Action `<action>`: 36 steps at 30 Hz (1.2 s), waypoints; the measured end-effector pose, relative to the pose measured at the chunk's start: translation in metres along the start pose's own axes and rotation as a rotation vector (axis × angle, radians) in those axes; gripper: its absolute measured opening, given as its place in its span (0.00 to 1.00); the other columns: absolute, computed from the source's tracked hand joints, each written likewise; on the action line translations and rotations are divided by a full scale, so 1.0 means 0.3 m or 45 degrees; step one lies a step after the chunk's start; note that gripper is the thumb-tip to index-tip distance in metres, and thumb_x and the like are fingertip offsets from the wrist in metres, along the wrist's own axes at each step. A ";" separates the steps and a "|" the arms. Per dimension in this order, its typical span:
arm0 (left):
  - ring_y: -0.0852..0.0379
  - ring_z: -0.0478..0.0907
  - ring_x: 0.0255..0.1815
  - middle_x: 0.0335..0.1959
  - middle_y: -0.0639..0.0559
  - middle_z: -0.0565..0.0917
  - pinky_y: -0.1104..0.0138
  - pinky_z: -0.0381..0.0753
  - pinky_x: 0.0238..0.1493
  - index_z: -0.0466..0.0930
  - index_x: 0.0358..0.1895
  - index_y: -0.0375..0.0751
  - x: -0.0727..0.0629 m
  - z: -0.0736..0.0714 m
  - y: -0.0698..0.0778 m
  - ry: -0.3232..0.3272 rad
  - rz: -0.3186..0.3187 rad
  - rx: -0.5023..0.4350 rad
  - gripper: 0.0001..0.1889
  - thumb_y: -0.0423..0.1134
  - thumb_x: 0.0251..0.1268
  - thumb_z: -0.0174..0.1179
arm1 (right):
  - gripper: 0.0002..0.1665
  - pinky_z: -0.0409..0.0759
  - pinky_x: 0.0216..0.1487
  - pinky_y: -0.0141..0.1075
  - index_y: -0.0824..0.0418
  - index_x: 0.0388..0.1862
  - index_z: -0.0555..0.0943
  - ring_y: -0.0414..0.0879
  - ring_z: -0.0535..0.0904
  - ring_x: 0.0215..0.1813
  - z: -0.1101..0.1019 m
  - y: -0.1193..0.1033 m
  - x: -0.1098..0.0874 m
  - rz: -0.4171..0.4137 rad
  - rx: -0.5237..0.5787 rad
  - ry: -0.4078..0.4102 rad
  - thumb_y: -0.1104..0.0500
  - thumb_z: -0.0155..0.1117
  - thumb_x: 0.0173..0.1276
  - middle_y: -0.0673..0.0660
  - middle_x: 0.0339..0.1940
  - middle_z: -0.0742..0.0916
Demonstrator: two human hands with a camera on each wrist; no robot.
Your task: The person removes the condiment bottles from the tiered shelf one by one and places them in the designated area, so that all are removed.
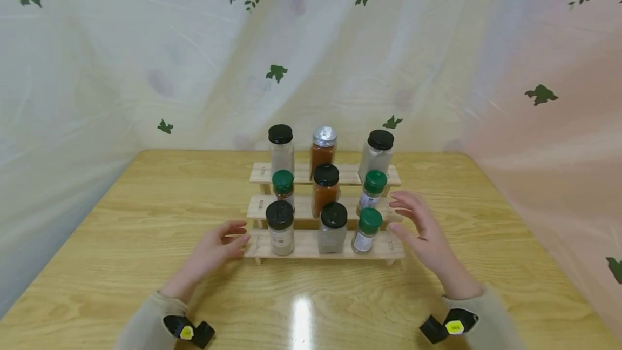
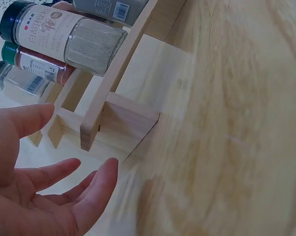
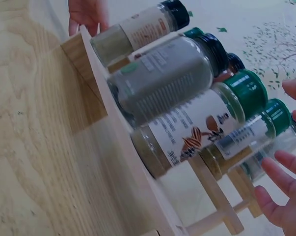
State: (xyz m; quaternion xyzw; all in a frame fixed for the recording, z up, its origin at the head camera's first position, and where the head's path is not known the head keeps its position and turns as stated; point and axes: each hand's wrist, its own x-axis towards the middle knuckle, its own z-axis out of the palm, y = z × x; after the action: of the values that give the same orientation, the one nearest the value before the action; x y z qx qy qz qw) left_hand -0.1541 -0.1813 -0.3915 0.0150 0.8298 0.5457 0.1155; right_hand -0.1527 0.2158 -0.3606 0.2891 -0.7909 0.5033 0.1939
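A three-tier wooden spice rack (image 1: 301, 244) stands on the table, bearing several spice jars in three rows. My left hand (image 1: 217, 247) is beside the rack's left end, fingers loosely bent; in the left wrist view a gap shows between the fingertips and the wood. At the right end is my right hand (image 1: 421, 234), fingers spread, nearest the green-capped jar (image 1: 363, 242) on the front tier. That tier also bears a black-capped round jar (image 1: 282, 240) and a black-capped square jar (image 1: 332, 239). Nothing is in either hand.
On the middle tier, an orange-brown jar (image 1: 324, 196) stands between two green-capped jars. A silver-capped jar (image 1: 323, 154) is on the back tier between two black-capped ones. Behind the wooden table (image 1: 160, 204) hangs a pale leaf-print cloth (image 1: 204, 69).
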 end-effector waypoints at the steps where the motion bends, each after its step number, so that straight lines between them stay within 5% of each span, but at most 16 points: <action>1: 0.42 0.74 0.57 0.62 0.31 0.69 0.63 0.82 0.46 0.63 0.66 0.31 0.001 0.003 -0.003 -0.007 -0.011 -0.023 0.27 0.42 0.69 0.55 | 0.31 0.70 0.58 0.22 0.74 0.60 0.67 0.35 0.72 0.57 0.006 0.000 -0.002 -0.020 0.006 -0.016 0.81 0.57 0.56 0.54 0.59 0.73; 5: 0.45 0.75 0.55 0.62 0.32 0.69 0.62 0.82 0.46 0.64 0.65 0.32 0.006 0.012 -0.013 -0.023 -0.027 -0.061 0.27 0.42 0.68 0.56 | 0.31 0.70 0.57 0.22 0.72 0.58 0.71 0.34 0.72 0.57 0.025 -0.001 -0.008 -0.084 -0.029 -0.055 0.80 0.61 0.53 0.61 0.57 0.74; 17: 0.59 0.78 0.39 0.49 0.36 0.76 0.68 0.83 0.38 0.62 0.64 0.26 0.030 0.026 -0.050 -0.089 0.015 -0.172 0.27 0.33 0.65 0.58 | 0.35 0.71 0.55 0.24 0.64 0.58 0.73 0.32 0.69 0.57 0.074 0.023 -0.022 -0.105 -0.117 -0.127 0.76 0.70 0.48 0.60 0.55 0.75; 26: 0.63 0.78 0.39 0.43 0.51 0.77 0.70 0.82 0.39 0.55 0.66 0.21 0.044 0.027 -0.091 -0.192 0.030 -0.445 0.29 0.29 0.66 0.55 | 0.38 0.76 0.53 0.30 0.65 0.59 0.67 0.29 0.73 0.54 0.107 0.027 -0.042 -0.017 -0.150 -0.142 0.75 0.71 0.49 0.62 0.54 0.78; 36: 0.64 0.78 0.41 0.43 0.55 0.77 0.69 0.82 0.42 0.52 0.66 0.21 0.058 0.021 -0.115 -0.258 0.077 -0.513 0.31 0.32 0.67 0.55 | 0.40 0.80 0.49 0.35 0.65 0.60 0.62 0.32 0.74 0.52 0.126 0.042 -0.052 0.021 -0.226 -0.139 0.76 0.70 0.50 0.64 0.54 0.77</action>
State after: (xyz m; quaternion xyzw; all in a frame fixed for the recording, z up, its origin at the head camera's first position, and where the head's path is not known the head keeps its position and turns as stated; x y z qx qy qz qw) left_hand -0.1664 -0.1869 -0.4283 0.0712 0.6875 0.6993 0.1827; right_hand -0.1497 0.1896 -0.3944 0.2914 -0.8441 0.4162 0.1713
